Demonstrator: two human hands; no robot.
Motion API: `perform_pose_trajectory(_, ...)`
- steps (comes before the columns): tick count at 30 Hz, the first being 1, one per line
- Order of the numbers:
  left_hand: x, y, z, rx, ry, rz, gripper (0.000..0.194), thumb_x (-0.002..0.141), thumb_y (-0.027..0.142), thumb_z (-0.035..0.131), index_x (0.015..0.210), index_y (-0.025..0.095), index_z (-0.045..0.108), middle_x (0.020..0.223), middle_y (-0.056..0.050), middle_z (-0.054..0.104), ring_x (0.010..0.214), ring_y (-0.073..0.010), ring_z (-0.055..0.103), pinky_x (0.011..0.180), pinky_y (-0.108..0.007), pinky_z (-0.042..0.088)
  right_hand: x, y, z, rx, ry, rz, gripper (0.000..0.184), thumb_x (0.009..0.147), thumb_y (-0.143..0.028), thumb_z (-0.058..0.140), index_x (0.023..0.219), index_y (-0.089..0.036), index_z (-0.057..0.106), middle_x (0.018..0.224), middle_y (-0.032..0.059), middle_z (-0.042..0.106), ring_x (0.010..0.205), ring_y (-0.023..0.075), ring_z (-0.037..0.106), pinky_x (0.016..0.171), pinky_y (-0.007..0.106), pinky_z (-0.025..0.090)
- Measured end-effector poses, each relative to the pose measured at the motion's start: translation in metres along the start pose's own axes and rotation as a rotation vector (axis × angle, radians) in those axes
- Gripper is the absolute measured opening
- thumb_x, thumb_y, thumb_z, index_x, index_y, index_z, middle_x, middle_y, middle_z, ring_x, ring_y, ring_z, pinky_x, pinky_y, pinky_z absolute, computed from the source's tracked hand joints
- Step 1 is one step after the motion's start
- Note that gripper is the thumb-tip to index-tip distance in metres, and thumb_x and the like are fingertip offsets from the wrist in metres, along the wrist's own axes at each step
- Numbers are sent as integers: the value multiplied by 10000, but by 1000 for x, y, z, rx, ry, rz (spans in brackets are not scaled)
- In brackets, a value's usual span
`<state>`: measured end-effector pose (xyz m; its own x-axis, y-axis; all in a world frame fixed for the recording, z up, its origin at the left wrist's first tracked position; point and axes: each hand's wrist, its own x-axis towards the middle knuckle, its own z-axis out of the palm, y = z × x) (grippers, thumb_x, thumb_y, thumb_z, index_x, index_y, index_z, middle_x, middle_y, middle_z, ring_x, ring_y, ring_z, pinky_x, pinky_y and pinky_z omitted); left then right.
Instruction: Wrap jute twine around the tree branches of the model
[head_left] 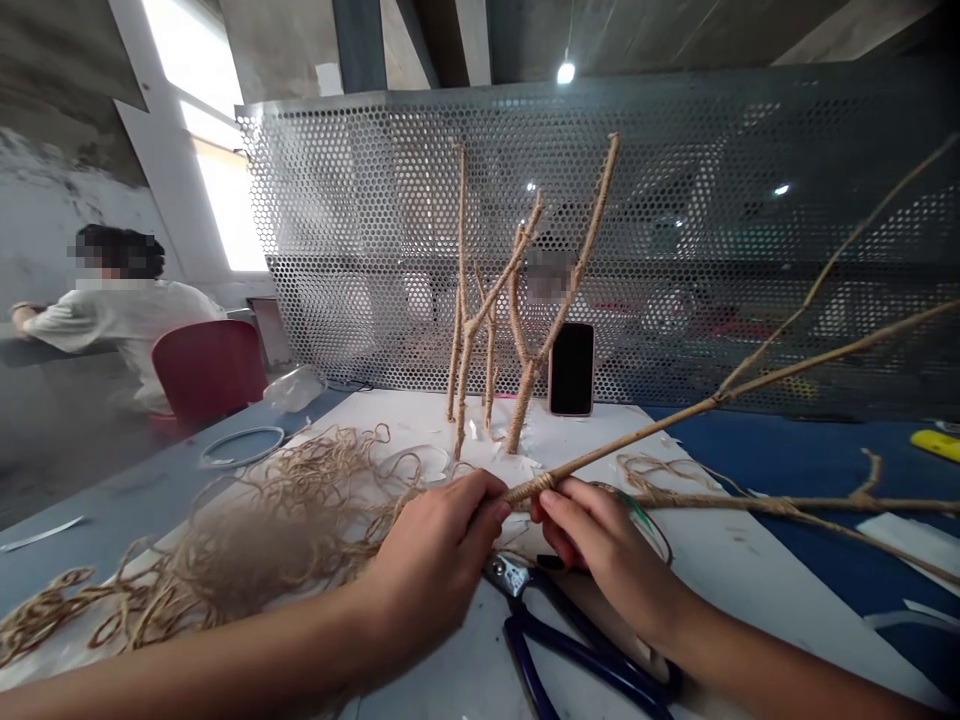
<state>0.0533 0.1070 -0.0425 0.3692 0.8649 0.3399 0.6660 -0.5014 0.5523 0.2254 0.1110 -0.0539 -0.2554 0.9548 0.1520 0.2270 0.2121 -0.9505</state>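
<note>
A long forked branch (637, 433) slants up to the right, its near end wrapped with a band of jute twine (541, 484). My left hand (442, 545) is closed around that near end. With thumb and fingers, my right hand (600, 540) pinches the branch just right of the wrapping. Beneath the hands lie blue-handled pliers (577, 640), their metal jaws partly under my left hand. A loose heap of jute twine (262, 540) spreads to the left of my left hand. Whether the twine on the branch runs into the heap is hidden.
Twine-wrapped branches (525, 390) stand upright at the back, beside a phone (571, 370). Another branch (705, 501) lies to the right. A perforated metal screen (360, 240) borders the table. A seated person (142, 310) is at the far left; a yellow tool (937, 444) lies far right.
</note>
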Motion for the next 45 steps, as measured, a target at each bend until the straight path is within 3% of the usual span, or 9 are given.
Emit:
perform_pose_trajectory(8, -7, 0, 3, -2, 88, -16, 145, 890, 253, 389, 938, 207, 518, 809, -7, 610, 707, -141, 541, 629, -253, 401, 1, -2, -1, 76, 90, -34, 197, 823, -307, 485, 677, -183, 440, 551, -61, 367, 513, 97, 339, 484, 217, 293)
perform_pose_trajectory(21, -5, -1, 4, -20, 77, -35, 156, 891, 269, 390, 929, 204, 526, 810, -10, 608, 723, -150, 535, 654, -269, 404, 8, 9, -4, 239, 102, 12, 251, 813, -237, 436, 585, -196, 340, 478, -74, 255, 465, 87, 215, 444, 244, 172)
perform_pose_trajectory(37, -5, -6, 5, 43, 78, 7, 158, 898, 263, 367, 956, 225, 508, 840, -7, 608, 739, -161, 551, 668, -279, 397, 3, 9, -6, 213, 61, -64, 217, 842, -283, 449, 655, -178, 420, 505, -71, 284, 478, 81, 238, 444, 241, 182)
perform_pose_trajectory(45, -10, -6, 9, 67, 102, 68, 108, 888, 278, 402, 864, 209, 481, 753, 3, 576, 634, -131, 507, 583, -247, 379, 5, 7, -2, 149, 64, -91, 352, 831, -443, 495, 623, -192, 361, 530, -74, 233, 488, 79, 212, 446, 231, 196)
